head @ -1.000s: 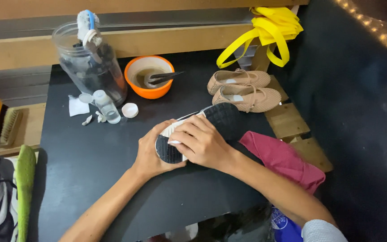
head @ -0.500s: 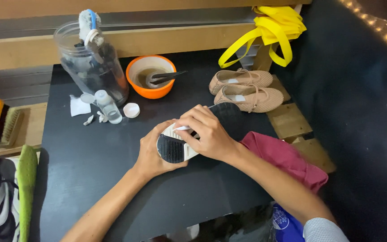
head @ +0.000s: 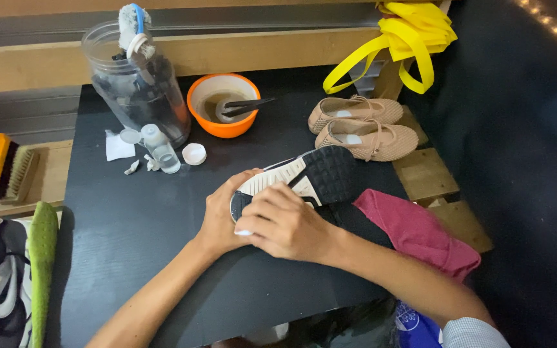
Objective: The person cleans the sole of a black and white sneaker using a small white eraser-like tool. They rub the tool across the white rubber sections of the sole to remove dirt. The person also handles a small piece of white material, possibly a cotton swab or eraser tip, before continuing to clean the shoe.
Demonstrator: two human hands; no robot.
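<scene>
- left hand (head: 217, 222): bare, no glove, ring or watch in view; forearm uncovered to the frame edge.
- right hand (head: 285, 225): bare, no glove or ring; forearm uncovered.
- sleeve (head: 475, 333): light, finely checked cloth on the right upper arm.

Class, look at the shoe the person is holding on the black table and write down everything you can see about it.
The shoe lies sole-up and slanted on the black table. Its sole is black and studded at the far end, with off-white panels in the middle. The left hand cups the near end; the right hand rests on top, covering that end. It lies against a dark red cloth. Its upper is hidden.
</scene>
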